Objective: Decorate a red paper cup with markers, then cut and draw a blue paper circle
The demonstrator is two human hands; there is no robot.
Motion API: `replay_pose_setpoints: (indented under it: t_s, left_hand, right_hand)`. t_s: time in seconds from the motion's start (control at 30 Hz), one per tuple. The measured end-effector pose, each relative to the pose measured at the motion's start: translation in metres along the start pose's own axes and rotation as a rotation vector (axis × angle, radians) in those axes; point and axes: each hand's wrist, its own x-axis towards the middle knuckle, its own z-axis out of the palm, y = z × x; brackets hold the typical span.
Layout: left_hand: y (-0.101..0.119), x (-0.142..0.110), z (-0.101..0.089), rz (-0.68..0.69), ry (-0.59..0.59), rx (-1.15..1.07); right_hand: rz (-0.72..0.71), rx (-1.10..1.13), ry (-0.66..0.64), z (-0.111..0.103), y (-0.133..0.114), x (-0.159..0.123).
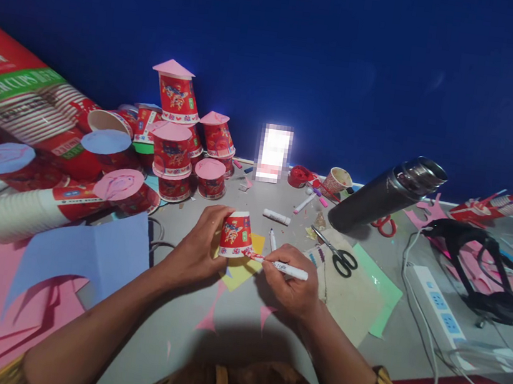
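Observation:
My left hand (205,242) is closed around the side of a red paper cup (237,235), which is upside down with its white rim at the bottom. Red marks show on that rim. In my right hand (294,285) is a white paint marker (290,271), its red tip at the lower right of the cup's rim. Under the cup lies a yellow sheet of paper (242,275). Beyond my right hand a pale pen (273,239) and a white marker (276,217) lie on the grey table (157,330).
Stacked red cups with pink paper tops (170,149) stand at the back left, near a paper cup pack (27,99). To the right are black-handled scissors (343,261), a dark thermos (383,196), a power strip (438,304) and a black strap frame (477,271). A bright, blurred screen (275,153) stands behind.

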Motion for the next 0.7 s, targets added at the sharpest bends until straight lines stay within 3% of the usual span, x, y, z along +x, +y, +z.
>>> replay_pose_setpoints:
  t_s: [0.7]
  left_hand:
    - [-0.0014, 0.0006, 0.0006, 0.033, -0.001, 0.019]
  right_hand:
    - [-0.03, -0.026, 0.019, 0.0023, 0.0006, -0.0001]
